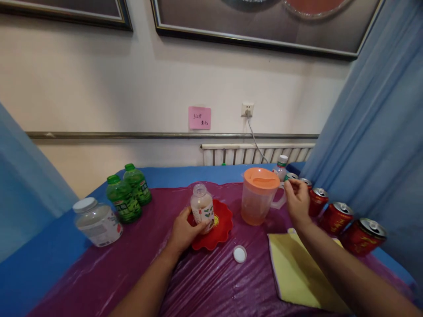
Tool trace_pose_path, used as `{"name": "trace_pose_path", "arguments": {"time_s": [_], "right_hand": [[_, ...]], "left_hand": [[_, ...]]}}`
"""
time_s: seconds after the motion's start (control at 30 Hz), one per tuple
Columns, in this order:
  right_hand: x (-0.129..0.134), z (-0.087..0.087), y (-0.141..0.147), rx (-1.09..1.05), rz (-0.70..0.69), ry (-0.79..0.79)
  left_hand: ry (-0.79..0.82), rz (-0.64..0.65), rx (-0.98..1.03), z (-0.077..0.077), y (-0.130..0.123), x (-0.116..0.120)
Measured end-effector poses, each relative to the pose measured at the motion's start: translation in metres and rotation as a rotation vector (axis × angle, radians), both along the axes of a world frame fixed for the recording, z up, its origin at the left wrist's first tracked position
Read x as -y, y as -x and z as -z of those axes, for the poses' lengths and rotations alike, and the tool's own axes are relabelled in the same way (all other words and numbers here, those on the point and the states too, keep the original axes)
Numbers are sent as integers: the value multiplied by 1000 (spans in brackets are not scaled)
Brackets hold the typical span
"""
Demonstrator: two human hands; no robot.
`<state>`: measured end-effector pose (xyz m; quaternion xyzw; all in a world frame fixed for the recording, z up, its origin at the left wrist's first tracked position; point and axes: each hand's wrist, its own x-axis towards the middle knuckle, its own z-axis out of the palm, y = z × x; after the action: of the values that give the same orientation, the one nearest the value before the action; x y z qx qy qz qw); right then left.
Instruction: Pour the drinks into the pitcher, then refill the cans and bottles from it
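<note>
My left hand [187, 229] is closed around a small clear bottle [201, 207] with a printed label and no cap. The bottle stands upright over a red scalloped plate [221, 235]. A white cap [239, 254] lies on the purple plastic sheet just right of the plate. My right hand [297, 200] is beside the handle of a clear pitcher [254, 204] with an orange lid. Its fingers are loosely bent, and none wrap visibly round the handle. Some pale liquid sits in the pitcher's bottom.
Two green bottles [123, 200] and a white-lidded jar [97, 222] stand at left. Several red cans [333, 218] line the right edge. A white-capped bottle [281, 166] stands behind the pitcher. Under my right forearm lies a yellow cloth [299, 273]. Blue curtains [373, 132] hang at the sides.
</note>
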<state>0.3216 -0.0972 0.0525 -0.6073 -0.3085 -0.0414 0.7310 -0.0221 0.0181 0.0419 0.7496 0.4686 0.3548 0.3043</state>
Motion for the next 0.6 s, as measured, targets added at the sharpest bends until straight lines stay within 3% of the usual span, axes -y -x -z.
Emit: {"name": "trace_pose_path", "arguments": {"time_s": [0.07,0.1,0.2,0.3,0.43,0.6], "right_hand": [[19,0,21,255,-31,-14],[28,2,35,430,-129,28],[46,13,79,785,-564,370],[46,21,106,933,-823,730],[33,25,109,1092,-920,928],[22,24,111,1276,-907,818]], "left_hand": [[-30,28,-8,0,-2,2],[-49,40,-11,1,-2,2],[-110,70,-29,0,-5,3],[-160,94,-53,-2,-5,3],[-210,48,-105,-2,-4,1],[-204,62,-122,-3,-2,-1]]}}
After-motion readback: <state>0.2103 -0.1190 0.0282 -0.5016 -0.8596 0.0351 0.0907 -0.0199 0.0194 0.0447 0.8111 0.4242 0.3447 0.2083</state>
